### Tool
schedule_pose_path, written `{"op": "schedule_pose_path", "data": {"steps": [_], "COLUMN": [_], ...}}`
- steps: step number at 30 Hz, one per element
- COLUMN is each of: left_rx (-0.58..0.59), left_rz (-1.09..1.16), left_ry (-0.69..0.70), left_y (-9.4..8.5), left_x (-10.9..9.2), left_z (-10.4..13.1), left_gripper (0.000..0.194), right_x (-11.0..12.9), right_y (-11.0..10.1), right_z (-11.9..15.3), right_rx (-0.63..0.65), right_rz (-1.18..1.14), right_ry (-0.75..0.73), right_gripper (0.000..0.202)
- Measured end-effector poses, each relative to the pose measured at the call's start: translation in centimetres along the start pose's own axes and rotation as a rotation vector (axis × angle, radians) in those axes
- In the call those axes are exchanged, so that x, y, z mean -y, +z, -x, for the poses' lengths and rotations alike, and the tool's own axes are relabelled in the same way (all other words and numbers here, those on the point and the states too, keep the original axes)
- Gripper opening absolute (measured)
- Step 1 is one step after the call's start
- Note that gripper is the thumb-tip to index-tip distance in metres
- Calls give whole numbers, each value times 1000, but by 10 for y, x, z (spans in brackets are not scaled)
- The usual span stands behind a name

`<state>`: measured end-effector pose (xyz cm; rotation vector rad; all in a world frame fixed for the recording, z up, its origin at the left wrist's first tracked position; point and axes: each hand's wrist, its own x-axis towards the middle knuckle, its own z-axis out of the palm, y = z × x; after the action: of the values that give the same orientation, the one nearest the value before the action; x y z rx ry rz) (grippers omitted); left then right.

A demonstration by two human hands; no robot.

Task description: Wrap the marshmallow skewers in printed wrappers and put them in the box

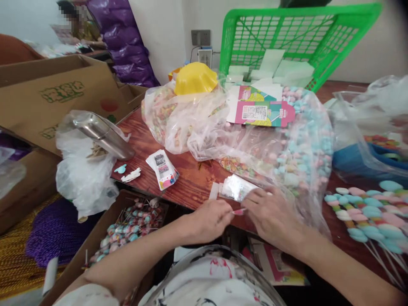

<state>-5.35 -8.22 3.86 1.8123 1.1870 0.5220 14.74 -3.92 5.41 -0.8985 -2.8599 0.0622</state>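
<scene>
My left hand is closed at the table's front edge, its fingertips pinching one end of a small pink strip. The other end meets the fingers of my right hand, which are curled and partly hidden; what exactly the strip is cannot be made out. Just beyond both hands lies a stack of shiny clear packets, close to my right fingers. To the left is a fanned pile of printed cards. Skewered pastel marshmallows lie at the right, sticks pointing toward me.
Large clear bags of candy fill the table's back, with printed cartons on top. Behind stands a green basket. A steel flask leans at left, above a box of marshmallow skewers. Another person sits far back.
</scene>
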Motion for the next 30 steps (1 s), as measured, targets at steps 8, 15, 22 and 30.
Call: {"op": "schedule_pose_path", "data": {"steps": [8, 15, 22, 30], "left_rx": [383, -173, -383, -428], "left_rz": [987, 112, 537, 1080], "left_ry": [-391, 87, -219, -394], "left_y": [-9, -12, -29, -27], "left_x": [14, 22, 44, 50], "left_z": [-9, 0, 18, 25], "left_gripper": [27, 22, 30, 29], "right_x": [0, 2, -51, -47], "right_y": [-4, 20, 27, 49], "right_z": [-5, -37, -108, -147], "right_rx": [-330, -19, 7, 48], "right_rz": [11, -190, -45, 129], "right_ry": [-320, 32, 420, 493], "right_gripper": [17, 28, 30, 23]}}
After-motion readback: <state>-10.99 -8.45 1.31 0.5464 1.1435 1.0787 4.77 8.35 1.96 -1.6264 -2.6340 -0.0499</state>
